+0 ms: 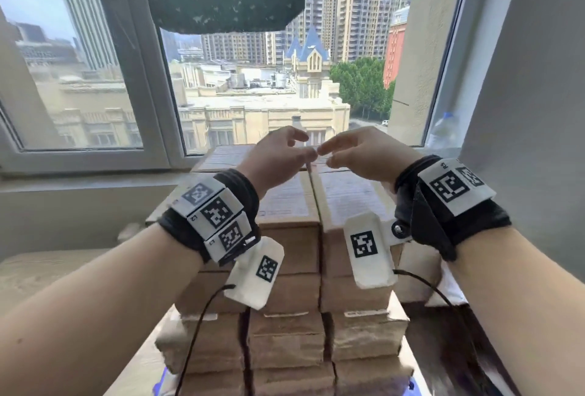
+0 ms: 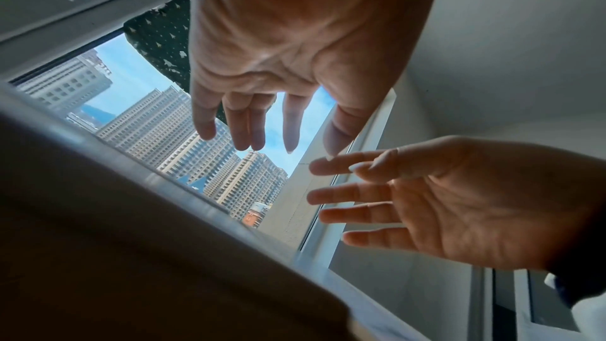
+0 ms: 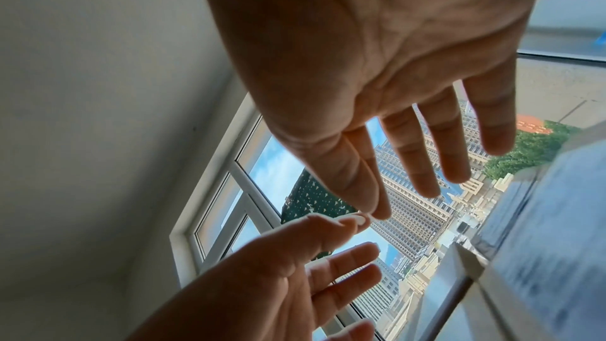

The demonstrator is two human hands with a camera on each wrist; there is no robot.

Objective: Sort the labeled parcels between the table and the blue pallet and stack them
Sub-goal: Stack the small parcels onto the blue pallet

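A person's left hand [image 1: 278, 155] and right hand [image 1: 357, 155] hover side by side above a tall stack of parcels [image 1: 288, 269], fingers loosely spread and holding nothing, the fingertips of the two hands nearly meeting over the seam between the two topmost cartons. The wrist views confirm it: in the left wrist view the left hand [image 2: 279, 61] hangs with fingers straight and apart, the right hand [image 2: 459, 201] reaching in beside it, palms bare. The brown cardboard parcels stand in neat columns, edges flush and white shipping labels [image 1: 285, 199] facing up, an arrangement that probably keeps each address readable for sorting and lets the weight bear straight down so the pile stays steady. A glimpse of blue at the foot of the pile suggests it rests on the blue pallet [image 1: 160, 383], though most of that base is hidden. The stack sits close against the window sill [image 1: 95, 174], beyond which city buildings show; a plastic bottle [image 1: 443, 129] stands on the sill at right. The hands appear poised either to square the top row or to take hold of one carton; which cannot be told.
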